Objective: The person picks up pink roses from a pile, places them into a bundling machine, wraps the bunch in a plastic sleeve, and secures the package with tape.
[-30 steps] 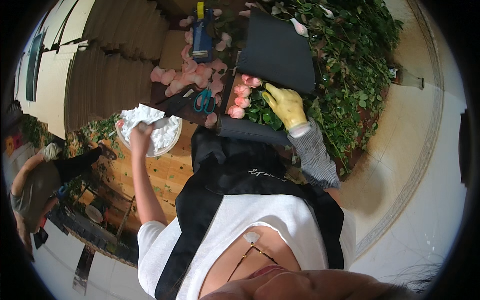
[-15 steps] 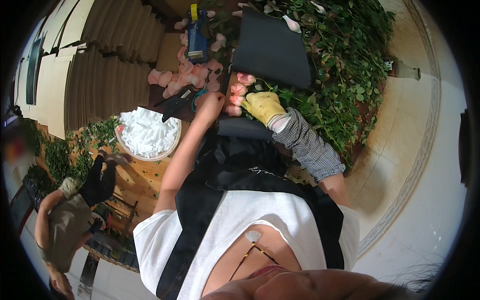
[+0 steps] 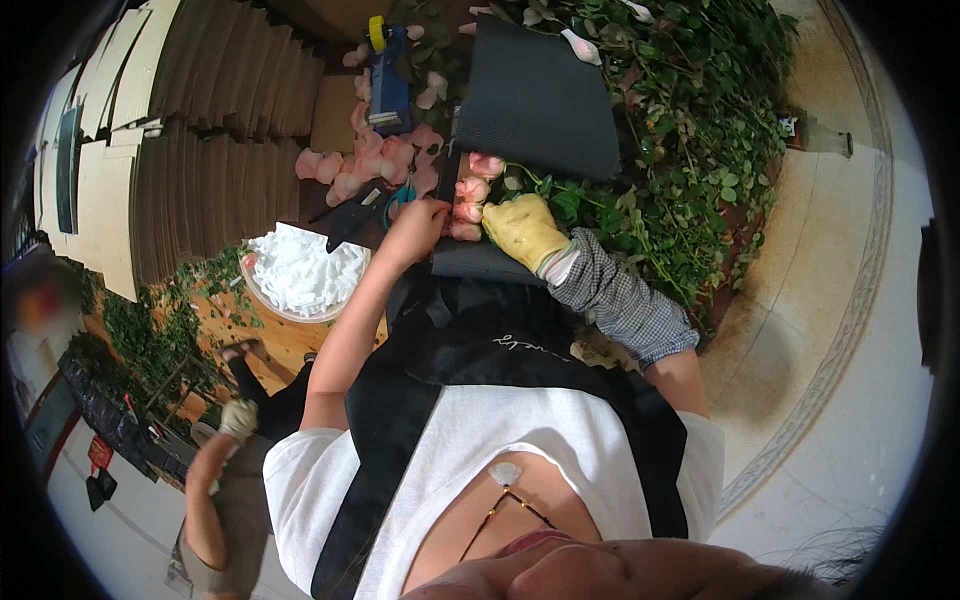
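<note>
Several pink roses [image 3: 472, 189] lie in a column, heads to the left and leafy stems to the right, between the upper part of a black corrugated sheet [image 3: 540, 98] and its lower strip [image 3: 478, 262]. My bare left hand [image 3: 418, 228] is at the left of the heads, fingers pinched together close to the petals; what they hold is too small to make out. In a yellow glove, my right hand [image 3: 524, 232] is curled just right of the lower heads, over the stems. Its fingers are closed, and their grip is hidden by the glove.
Left of the roses lie loose petals [image 3: 372, 158], teal-handled scissors [image 3: 398, 200], and a blue tape dispenser [image 3: 390, 92]. A tub of white sleeves [image 3: 305, 275] stands beside stacked cardboard [image 3: 215, 190]. Greenery [image 3: 690, 130] heaps rightward near a glass bottle [image 3: 825, 138]. A gloved co-worker [image 3: 225, 500] is lower left.
My left hand has shifted slightly downward beside the roses. My right hand stays at the stems, a little lower. The co-worker has moved right, closer to me.
</note>
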Demonstrator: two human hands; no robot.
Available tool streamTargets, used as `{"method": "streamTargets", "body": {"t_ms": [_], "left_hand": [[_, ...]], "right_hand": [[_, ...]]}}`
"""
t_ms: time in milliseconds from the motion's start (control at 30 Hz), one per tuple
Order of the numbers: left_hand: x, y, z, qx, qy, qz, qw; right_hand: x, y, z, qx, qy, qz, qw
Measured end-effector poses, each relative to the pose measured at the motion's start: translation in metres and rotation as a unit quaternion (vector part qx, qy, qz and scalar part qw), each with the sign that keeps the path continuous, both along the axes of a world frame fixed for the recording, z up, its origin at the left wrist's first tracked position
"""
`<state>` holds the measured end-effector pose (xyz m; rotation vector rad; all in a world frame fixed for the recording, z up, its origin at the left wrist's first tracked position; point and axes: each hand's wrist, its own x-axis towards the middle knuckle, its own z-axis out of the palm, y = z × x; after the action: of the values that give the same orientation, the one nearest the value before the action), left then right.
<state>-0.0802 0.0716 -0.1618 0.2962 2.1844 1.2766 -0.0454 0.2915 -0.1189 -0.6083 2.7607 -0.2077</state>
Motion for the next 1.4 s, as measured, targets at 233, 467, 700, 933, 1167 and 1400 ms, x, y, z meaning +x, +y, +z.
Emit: {"method": "streamTargets", "body": {"t_ms": [233,467,700,933,1167,1400], "left_hand": [[-0.008,0.017,0.060,-0.214,0.140,-0.043,0.966],[0.058,0.082,0.064,-0.266,0.254,-0.113,0.923],[0.054,0.085,0.076,-0.271,0.190,-0.172,0.928],[0.041,0.094,0.073,-0.222,0.235,-0.084,0.942],[0.028,0.082,0.077,-0.206,0.175,-0.154,0.950],[-0.020,0.030,0.050,0.015,0.025,0.106,0.994]], "right_hand": [[-0.003,0.000,0.005,0.026,-0.021,-0.010,0.999],[-0.002,0.014,0.010,-0.081,0.020,-0.045,0.996],[-0.030,0.011,-0.003,0.019,-0.006,-0.054,0.998],[-0.015,0.013,-0.002,-0.032,0.049,-0.102,0.993],[-0.020,0.034,0.009,-0.078,0.024,-0.141,0.987],[-0.013,0.030,0.006,-0.098,0.049,-0.140,0.984]]}}
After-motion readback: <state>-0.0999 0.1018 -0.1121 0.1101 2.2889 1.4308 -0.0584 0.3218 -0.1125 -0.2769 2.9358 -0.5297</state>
